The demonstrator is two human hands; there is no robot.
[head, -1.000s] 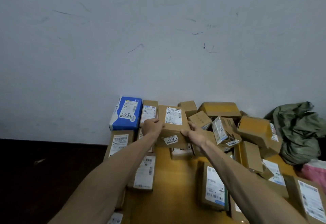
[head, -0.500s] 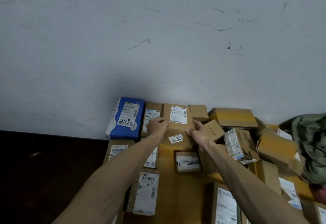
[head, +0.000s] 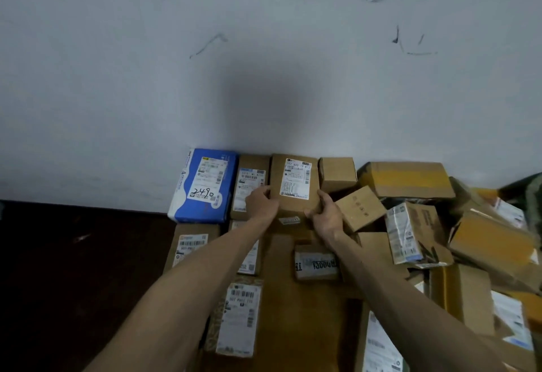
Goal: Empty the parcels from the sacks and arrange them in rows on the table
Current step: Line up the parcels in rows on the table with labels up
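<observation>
A brown cardboard parcel (head: 294,184) with a white label stands at the back of the wooden table (head: 296,313), against the wall. My left hand (head: 261,203) grips its left side and my right hand (head: 325,216) grips its lower right corner. To its left stand a narrow brown parcel (head: 249,178) and a blue parcel (head: 203,185) marked 2490. A small plain box (head: 337,174) stands just to its right. Flat labelled parcels (head: 239,319) lie in rows on the left of the table.
A loose heap of brown boxes (head: 416,225) fills the right side, with a large yellow-taped box (head: 407,179) at the back. A green sack (head: 531,195) shows at the right edge. Dark floor (head: 73,269) lies left of the table. The white wall rises behind.
Both hands have pushed the brown parcel back until it stands against the wall beside the narrow parcel. The view has shifted left and closer.
</observation>
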